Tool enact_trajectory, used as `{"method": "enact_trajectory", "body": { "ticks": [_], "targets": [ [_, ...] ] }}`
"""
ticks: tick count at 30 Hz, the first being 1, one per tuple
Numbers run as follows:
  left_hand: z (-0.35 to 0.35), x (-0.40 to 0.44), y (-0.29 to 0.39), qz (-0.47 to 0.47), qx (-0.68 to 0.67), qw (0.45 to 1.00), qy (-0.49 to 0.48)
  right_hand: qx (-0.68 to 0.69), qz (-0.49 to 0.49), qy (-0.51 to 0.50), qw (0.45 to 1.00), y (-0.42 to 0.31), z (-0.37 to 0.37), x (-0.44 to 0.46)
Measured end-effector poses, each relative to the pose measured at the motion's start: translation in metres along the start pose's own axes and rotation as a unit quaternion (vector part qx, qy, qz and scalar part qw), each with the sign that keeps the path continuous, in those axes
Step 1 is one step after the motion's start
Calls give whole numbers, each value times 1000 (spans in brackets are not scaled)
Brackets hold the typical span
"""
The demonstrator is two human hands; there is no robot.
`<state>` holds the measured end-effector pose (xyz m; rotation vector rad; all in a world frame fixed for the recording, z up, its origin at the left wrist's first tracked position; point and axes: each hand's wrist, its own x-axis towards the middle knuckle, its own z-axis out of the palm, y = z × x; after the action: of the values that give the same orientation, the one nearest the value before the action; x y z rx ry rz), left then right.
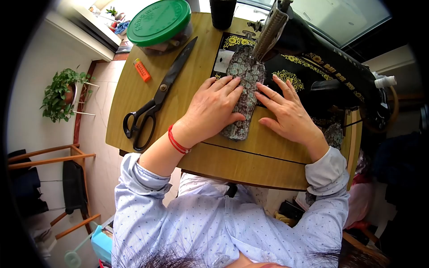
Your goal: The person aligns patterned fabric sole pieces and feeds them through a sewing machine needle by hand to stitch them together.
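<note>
A long strip of grey-green patterned fabric (244,96) lies on the wooden table, its far end under the needle area of a black sewing machine (308,58) with gold flower decoration. My left hand (213,105) rests flat on the strip's left side, fingers stretched forward and thumb across the cloth. On the other side, my right hand (288,111) has its fingers spread, the fingertips at the strip's right edge and the palm over the table and machine bed. The exact spot where needle meets cloth is hard to make out.
Large black scissors (161,91) lie left of my left arm, with an orange lighter (142,70) beside them. A green-lidded tub (159,22) and a dark cup (222,13) stand at the back. A potted plant (65,94) and a wooden rack (82,178) are beyond the table's left edge.
</note>
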<state>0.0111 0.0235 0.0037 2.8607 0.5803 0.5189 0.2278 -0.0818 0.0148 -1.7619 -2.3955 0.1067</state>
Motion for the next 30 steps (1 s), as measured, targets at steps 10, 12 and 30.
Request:
{"method": "enact_trajectory", "body": {
  "ticks": [10,12,30],
  "targets": [
    [1,-1,0,0,13,1000,-3,18,-33,18,999,-4,0,-1],
    [-1,0,1,-6,-1,1000,4,20,-31,20,999,-4,1,-1],
    [-2,-2,-1,-11,47,999,-6,2,-9,18,1000,-4,2,-3]
  ]
}}
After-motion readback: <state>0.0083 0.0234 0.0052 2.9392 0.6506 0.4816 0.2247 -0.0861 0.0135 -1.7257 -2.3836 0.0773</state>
